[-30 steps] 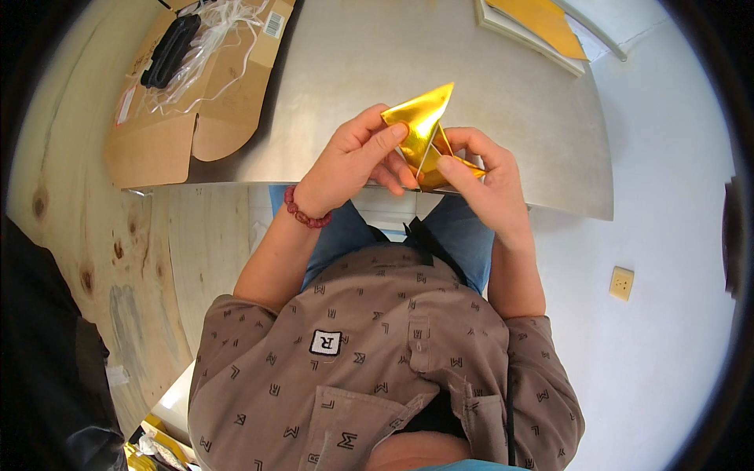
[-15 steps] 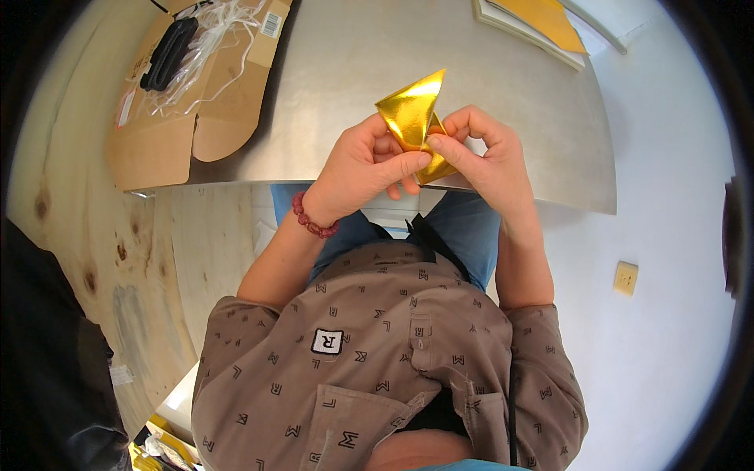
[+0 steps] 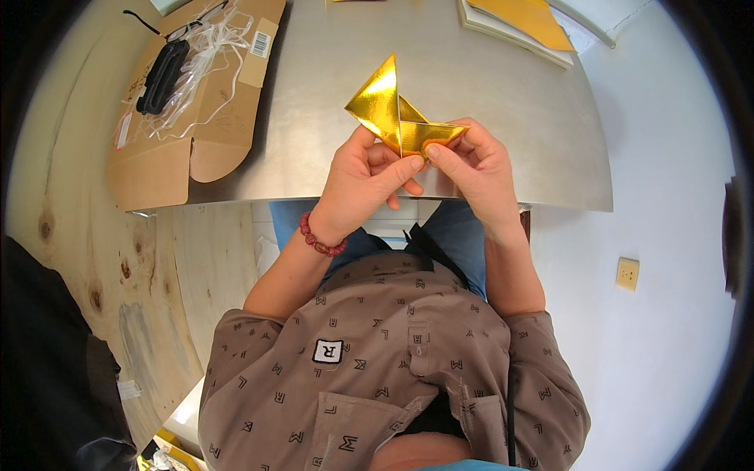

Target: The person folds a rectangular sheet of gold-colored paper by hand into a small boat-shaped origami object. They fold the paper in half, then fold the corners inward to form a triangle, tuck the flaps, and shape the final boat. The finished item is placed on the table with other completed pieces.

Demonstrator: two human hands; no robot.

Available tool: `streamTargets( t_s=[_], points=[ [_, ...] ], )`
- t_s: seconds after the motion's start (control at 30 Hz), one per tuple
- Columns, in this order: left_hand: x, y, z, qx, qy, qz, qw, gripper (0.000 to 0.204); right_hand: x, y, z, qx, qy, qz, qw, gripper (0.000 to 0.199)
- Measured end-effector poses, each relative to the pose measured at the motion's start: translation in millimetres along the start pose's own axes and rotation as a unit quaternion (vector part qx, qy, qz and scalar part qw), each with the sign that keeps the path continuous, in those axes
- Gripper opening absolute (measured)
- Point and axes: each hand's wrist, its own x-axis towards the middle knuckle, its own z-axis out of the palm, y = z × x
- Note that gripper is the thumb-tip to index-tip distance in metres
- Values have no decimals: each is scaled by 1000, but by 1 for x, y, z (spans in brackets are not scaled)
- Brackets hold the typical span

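Between my two hands is a folded piece of shiny gold foil paper point(image 3: 381, 106), held up over the near edge of the metal table. A tall pointed flap rises at its left, and a flatter pointed part stretches to the right. My left hand point(image 3: 373, 169) pinches its lower left, thumb in front and fingers partly hidden behind. My right hand point(image 3: 475, 169) grips the right part, its thumb pressed on the lower edge close to the left thumb.
At the table's point(image 3: 314, 94) left lies an opened cardboard box point(image 3: 228, 149) with white plastic strips point(image 3: 206, 67), a black case point(image 3: 163, 77) and eyeglasses point(image 3: 184, 31) on it. Gold sheets point(image 3: 522, 20) rest on a white stack at the far right. A white wall with an outlet point(image 3: 627, 274) stands right.
The gold paper has turned and spread, so its right part now shows as a long point. My right hand has shifted slightly left and down with it.
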Motion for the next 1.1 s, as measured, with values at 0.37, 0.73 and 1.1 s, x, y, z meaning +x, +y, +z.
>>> streamTargets(
  t_s=[0.37,0.73,1.1],
  points=[
    [0,-8,9,30,41,10,999,27,-6,8,13,-33,72,-28,996,11],
    [-2,-7,10,39,45,0,998,26,-7,13,11,-35,95,1,995,12],
    [2,-10,7,21,53,25,998,26,-4,15,12,-6,46,-5,999,12]
  ],
)
